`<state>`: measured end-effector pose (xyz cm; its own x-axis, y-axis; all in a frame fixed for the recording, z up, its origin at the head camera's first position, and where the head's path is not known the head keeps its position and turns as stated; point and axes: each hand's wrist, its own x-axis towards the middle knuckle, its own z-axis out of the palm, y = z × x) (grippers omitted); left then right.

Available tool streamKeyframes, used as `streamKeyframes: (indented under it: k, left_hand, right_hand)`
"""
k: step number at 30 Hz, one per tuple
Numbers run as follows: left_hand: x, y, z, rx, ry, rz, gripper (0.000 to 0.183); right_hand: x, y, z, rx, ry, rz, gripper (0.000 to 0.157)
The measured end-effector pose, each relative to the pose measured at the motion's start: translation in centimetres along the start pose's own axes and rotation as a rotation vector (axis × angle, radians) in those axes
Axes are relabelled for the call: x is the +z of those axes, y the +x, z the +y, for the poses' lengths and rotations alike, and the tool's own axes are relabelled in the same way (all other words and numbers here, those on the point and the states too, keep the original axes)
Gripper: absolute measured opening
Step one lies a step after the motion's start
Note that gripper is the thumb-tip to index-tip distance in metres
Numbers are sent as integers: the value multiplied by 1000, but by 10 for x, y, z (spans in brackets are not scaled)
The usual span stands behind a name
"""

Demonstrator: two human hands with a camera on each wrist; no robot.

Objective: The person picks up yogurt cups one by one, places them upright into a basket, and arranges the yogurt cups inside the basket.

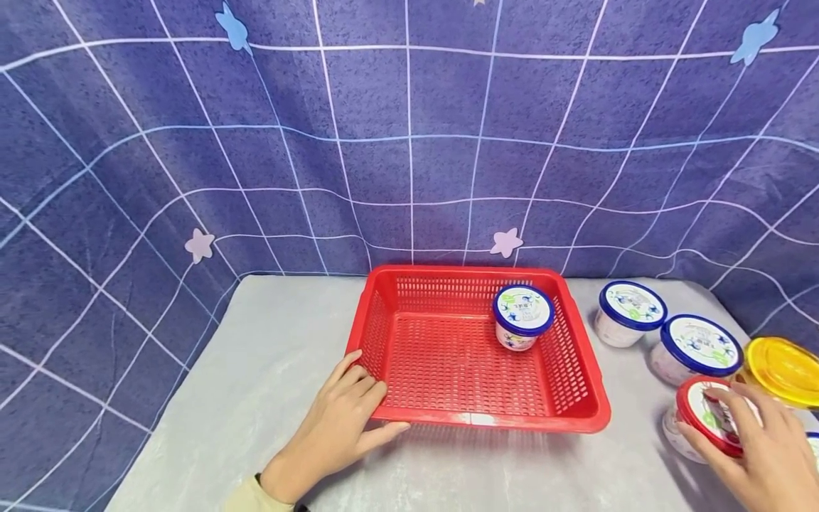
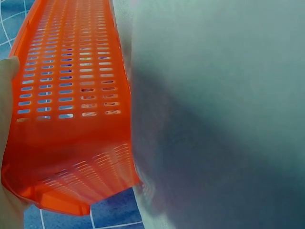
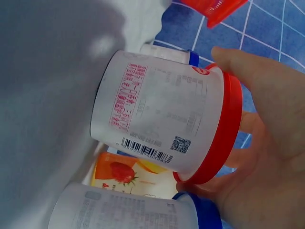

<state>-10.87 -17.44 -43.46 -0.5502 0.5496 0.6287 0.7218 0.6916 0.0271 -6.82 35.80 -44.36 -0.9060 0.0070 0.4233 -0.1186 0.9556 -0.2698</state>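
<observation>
A red plastic basket (image 1: pixel 470 355) with slotted walls stands on the table. My left hand (image 1: pixel 339 412) holds its front left corner, fingers over the rim and thumb along the front. In the left wrist view, the basket's slotted outer wall (image 2: pixel 71 90) fills the left side. One tub with a blue lid (image 1: pixel 523 313) stands inside the basket at the right. At the far right, my right hand (image 1: pixel 764 441) grips a white tub with a red lid (image 1: pixel 697 412) around the lid. The right wrist view shows this tub's printed side and barcode (image 3: pixel 152 114).
Two blue-lidded tubs (image 1: pixel 630 309) (image 1: pixel 697 345) stand right of the basket. A yellow-lidded tub (image 1: pixel 783 370) is beyond them, and another blue lid (image 1: pixel 814 444) is cut off at the right edge. A blue gridded cloth (image 1: pixel 409 142) hangs behind the grey tabletop (image 1: pixel 275 334).
</observation>
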Motion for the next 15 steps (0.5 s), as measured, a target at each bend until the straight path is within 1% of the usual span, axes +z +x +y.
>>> streamKeyframes:
  k: [1, 3, 5, 7, 13, 15]
  left_hand:
    - [0, 1, 0, 0, 1, -5, 46]
    - [1, 1, 0, 0, 5, -9, 46]
    - [1, 1, 0, 1, 4, -6, 46]
    - [1, 1, 0, 3, -6, 4, 45]
    - [2, 1, -1, 10, -13, 17, 44]
    - [2, 1, -1, 14, -14, 23, 44]
  right_hand:
    - [0, 0, -1, 23, -4, -12, 76]
    - [0, 0, 0, 41, -5, -14, 75]
    - [0, 0, 0, 34, 3, -6, 74]
    - [2, -1, 1, 9, 24, 19, 71]
    - [2, 0, 0, 13, 34, 15, 65]
    - [2, 0, 0, -8, 43, 26, 64]
